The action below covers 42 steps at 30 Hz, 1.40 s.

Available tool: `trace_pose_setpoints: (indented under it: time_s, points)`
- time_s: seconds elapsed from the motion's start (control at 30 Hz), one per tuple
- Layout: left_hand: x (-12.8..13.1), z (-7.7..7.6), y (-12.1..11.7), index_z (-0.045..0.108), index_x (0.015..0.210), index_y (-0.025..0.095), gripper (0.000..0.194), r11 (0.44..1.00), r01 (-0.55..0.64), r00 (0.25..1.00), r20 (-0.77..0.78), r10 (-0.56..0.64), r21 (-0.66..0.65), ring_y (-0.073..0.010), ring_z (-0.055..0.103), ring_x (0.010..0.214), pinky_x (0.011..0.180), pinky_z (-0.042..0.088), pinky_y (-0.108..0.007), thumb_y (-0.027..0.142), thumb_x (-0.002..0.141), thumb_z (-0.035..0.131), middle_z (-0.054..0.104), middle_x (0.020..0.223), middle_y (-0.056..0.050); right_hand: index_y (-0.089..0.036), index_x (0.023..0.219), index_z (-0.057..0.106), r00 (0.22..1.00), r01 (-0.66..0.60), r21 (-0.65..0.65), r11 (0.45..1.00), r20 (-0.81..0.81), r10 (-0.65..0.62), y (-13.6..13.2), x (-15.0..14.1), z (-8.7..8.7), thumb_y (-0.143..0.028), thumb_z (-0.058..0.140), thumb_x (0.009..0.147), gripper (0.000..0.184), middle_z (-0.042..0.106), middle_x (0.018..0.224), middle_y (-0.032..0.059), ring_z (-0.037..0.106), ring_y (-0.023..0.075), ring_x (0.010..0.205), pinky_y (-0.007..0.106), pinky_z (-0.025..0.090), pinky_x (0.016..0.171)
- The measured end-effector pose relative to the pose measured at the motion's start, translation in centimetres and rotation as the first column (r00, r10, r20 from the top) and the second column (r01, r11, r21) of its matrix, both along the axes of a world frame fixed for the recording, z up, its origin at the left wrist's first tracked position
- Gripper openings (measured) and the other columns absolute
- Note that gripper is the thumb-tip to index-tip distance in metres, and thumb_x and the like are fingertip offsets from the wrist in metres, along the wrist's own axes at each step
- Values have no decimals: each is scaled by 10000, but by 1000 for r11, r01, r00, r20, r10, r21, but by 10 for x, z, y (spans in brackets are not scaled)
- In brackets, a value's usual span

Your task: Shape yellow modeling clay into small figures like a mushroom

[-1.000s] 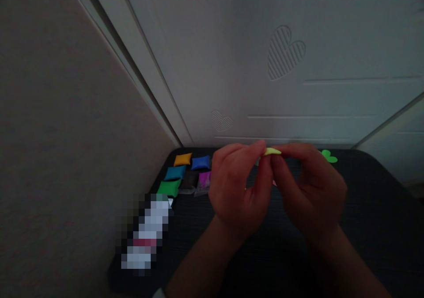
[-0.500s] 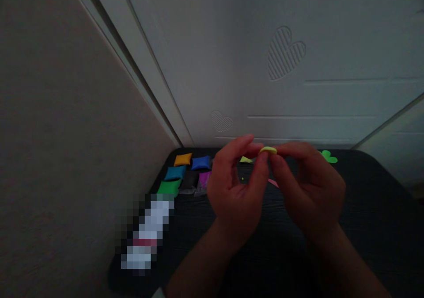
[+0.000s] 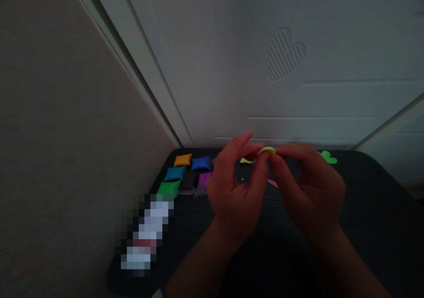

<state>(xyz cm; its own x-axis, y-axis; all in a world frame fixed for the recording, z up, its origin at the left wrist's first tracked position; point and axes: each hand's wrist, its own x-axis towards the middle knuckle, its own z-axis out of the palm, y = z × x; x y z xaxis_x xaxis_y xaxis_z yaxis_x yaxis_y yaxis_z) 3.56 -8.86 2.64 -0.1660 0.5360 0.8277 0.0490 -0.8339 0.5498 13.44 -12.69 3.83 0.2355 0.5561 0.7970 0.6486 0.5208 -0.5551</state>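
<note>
Plainly, the small yellow piece (image 3: 267,150) forms a slim, rounded arch.

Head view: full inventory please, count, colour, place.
Yellow piece: one, yellow, between both hands' fingertips
Yellow scrap: one, yellow, table, beyond left hand
Crumb: one, yellow, table, nearer than scrap
Pink strip: one, pink, partly behind right thumb
Green shape: one, bright green, far right
Packets: at least six; orange, blue, teal, green, black, purple; far left
Pixelated item: one, mostly whitish, left edge
Table: one, dark
Panel: one, pale, two hearts, behind table
Wall: one, greyish, left
Left hand, right hand: one each, above table
</note>
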Motion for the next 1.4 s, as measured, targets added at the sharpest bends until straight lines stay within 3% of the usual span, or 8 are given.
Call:
trace_pose_setpoints:
  time_s: [0.1, 0.27, 0.47, 0.7, 1.03, 1.4]
  points:
    - [0, 2, -1, 544, 1166, 233, 533, 1000, 15, 1000, 24, -15, 0, -102, 661, 797, 737, 585, -237, 35, 690, 681, 684, 915, 16, -229, 913, 636, 1000, -14, 0, 1000, -1, 14, 0, 0, 0, -143, 628, 780, 158, 665, 827, -27, 590, 122, 736, 283, 477, 675]
    - [2, 6, -4, 572, 1116, 216, 476, 990, 68, 996, 68, -60, -125, -87, 655, 721, 622, 585, -188, 16, 695, 667, 671, 859, 13, -240, 946, 633, 998, -25, -60, 998, -53, 21, 0, -1, -2, -150, 641, 772, 196, 662, 843, -29, 600, 117, 718, 269, 497, 660]
    - [2, 3, -1, 565, 1137, 196, 513, 988, 115, 990, 91, -106, -102, -85, 655, 789, 714, 591, -178, -10, 681, 676, 659, 910, 0, -240, 922, 645, 998, 40, -65, 997, -53, -43, 2, -3, -2, -173, 647, 777, 160, 671, 839, -22, 614, 121, 720, 271, 525, 686]
    - [4, 0, 0, 591, 1075, 221, 415, 990, 10, 998, 64, -1, -138, -95, 654, 734, 687, 603, -230, 51, 709, 685, 671, 948, -7, -252, 934, 641, 994, 69, -43, 997, -78, -72, 6, -6, -4, -182, 644, 790, 160, 685, 853, -21, 628, 131, 742, 290, 532, 716]
    - [4, 0, -1, 556, 1129, 276, 475, 991, 51, 998, 43, -46, -121, -101, 657, 769, 665, 594, -225, 57, 723, 672, 671, 911, 20, -263, 921, 629, 993, 107, -50, 993, 47, -105, 4, 2, -2, -222, 641, 799, 129, 691, 846, -22, 634, 136, 728, 277, 528, 677]
    - [5, -2, -1, 535, 1173, 217, 547, 996, 57, 998, 24, -56, -67, -91, 657, 805, 704, 583, -187, 1, 686, 662, 661, 938, 9, -226, 898, 621, 987, 114, -55, 992, 120, -107, 1, 6, 5, -147, 638, 777, 146, 689, 792, -24, 654, 130, 741, 254, 534, 700]
